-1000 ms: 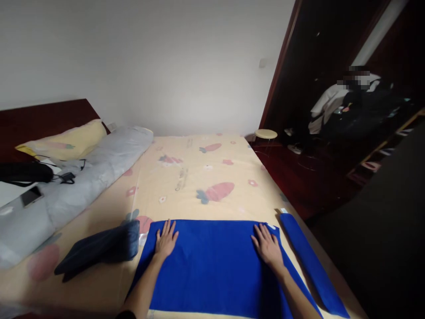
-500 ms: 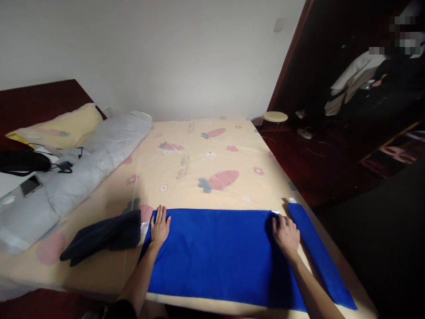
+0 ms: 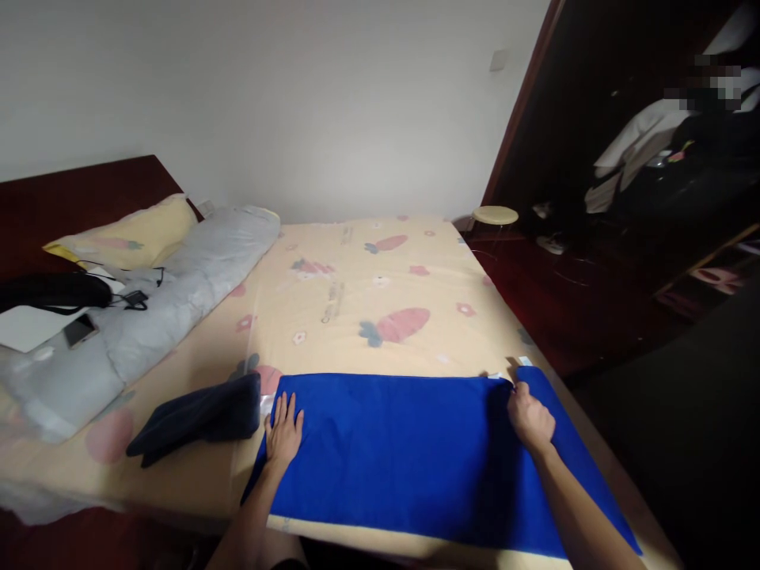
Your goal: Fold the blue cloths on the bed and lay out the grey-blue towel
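Observation:
A blue towel [image 3: 385, 451] lies spread flat along the near side of the bed. My left hand [image 3: 285, 431] rests on its left end with fingers stretched out and holds nothing. At the towel's far right corner, my right hand [image 3: 531, 416] is closed, pinching the edge. Right beside that hand, a narrow folded blue cloth [image 3: 585, 467] with a white tag runs along the bed's right edge; my right forearm partly covers it. To the left of my left hand lies a folded dark navy cloth [image 3: 202, 419].
The bed sheet [image 3: 332, 348] has a carrot print. At the left are a grey quilt [image 3: 195, 269], a yellow pillow [image 3: 142, 233], a phone [image 3: 80, 330] and a black pouch [image 3: 59, 291] with cables. A round stool [image 3: 495, 215] stands beyond the bed's far right corner.
My right hand has moved right and closed on the towel's corner, drawing that edge closer to the folded blue cloth. My left hand stays on the left end, slightly nearer me.

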Demonstrator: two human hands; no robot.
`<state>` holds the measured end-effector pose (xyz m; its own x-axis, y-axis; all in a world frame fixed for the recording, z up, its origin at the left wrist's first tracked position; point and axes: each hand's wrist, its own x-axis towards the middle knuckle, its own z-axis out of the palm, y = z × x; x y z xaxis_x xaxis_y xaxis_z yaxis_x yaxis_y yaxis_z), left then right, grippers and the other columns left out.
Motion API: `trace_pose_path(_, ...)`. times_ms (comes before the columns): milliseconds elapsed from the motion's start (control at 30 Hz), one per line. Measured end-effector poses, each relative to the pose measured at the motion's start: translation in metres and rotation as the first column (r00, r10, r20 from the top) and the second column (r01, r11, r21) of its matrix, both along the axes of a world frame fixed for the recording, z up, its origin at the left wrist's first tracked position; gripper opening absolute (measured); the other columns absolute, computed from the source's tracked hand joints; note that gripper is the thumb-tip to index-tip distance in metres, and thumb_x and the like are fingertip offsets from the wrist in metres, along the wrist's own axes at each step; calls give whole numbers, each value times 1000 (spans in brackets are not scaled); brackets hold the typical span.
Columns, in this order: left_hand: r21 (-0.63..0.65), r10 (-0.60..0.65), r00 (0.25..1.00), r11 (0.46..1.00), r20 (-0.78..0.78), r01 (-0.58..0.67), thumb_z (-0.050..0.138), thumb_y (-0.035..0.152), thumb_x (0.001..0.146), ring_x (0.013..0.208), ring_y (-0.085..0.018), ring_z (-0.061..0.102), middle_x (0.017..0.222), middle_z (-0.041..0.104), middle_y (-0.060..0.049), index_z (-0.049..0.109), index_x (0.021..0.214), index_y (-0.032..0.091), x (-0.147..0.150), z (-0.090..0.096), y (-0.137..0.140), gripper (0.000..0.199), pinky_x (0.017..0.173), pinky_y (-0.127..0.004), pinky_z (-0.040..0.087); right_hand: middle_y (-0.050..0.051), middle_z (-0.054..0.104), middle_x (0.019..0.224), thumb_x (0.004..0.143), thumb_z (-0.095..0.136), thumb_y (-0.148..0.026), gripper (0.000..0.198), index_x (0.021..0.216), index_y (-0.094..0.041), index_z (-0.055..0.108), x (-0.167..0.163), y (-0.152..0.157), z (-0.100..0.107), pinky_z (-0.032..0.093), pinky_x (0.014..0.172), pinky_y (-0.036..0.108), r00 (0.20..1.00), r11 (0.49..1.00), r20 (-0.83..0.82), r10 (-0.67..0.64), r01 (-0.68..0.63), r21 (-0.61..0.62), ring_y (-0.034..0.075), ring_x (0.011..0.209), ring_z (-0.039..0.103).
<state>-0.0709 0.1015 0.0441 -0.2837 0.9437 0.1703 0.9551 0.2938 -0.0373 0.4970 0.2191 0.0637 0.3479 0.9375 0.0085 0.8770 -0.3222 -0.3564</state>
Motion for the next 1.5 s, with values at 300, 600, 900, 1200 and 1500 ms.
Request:
trace_pose_path(300, 6, -26, 1000, 1000, 16, 26, 22, 40, 99, 144, -24, 31, 155, 33, -13, 31, 148, 18, 5, 17, -18, 54, 115, -51, 25, 25, 44, 143, 90, 33, -44, 61, 137, -6, 39, -41, -74, -4, 43, 103, 49, 974, 933, 80, 213, -227, 278, 34, 129, 45)
trace_pose_path(600, -26, -5, 996, 1000, 84, 7, 22, 46, 98, 146, -23, 25, 158, 29, -9, 24, 150, 22, 25, 12, -92, 57, 115, -50, 25, 13, 40, 151, 89, 26, -52, 67, 144, -16, 37, -28, -220, -51, 30, 113, 52, 952, 933, 96, 292, -306, 189, 29, 143, 31)
trace_pose_path(900, -32, 25, 996, 999, 85, -23, 21, 45, 98, 146, -22, 24, 158, 29, -11, 21, 151, 22, 23, 13, -113, 58, 116, -49, 23, 14, 34, 154, 93, 24, -51, 65, 144, -15, 37, -15, -235, -49, 27, 114, 49, 941, 925, 184, 283, -318, 208, 27, 145, 27)
trace_pose_path(1200, 22, 50, 989, 998, 137, -54, 22, 42, 97, 143, -22, 31, 154, 39, -10, 35, 147, 23, -5, 14, -138, 54, 114, -48, 25, 20, 61, 129, 89, 25, -59, 68, 120, -9, 60, 4, -245, -40, 43, 100, 48, 981, 910, 79, 178, -195, 365, 33, 119, 56)
trace_pose_path(1500, -36, 472, 782, 864, 407, -503, 42, 51, 86, 98, -33, 62, 97, 69, -16, 64, 95, 17, -34, 22, -147, 41, 78, -44, 49, 15, 70, 77, 63, 53, -67, 50, 78, -20, 62, 34, -224, -17, 49, 74, 48, 844, 923, -375, -383, 340, -178, 35, 75, 65)
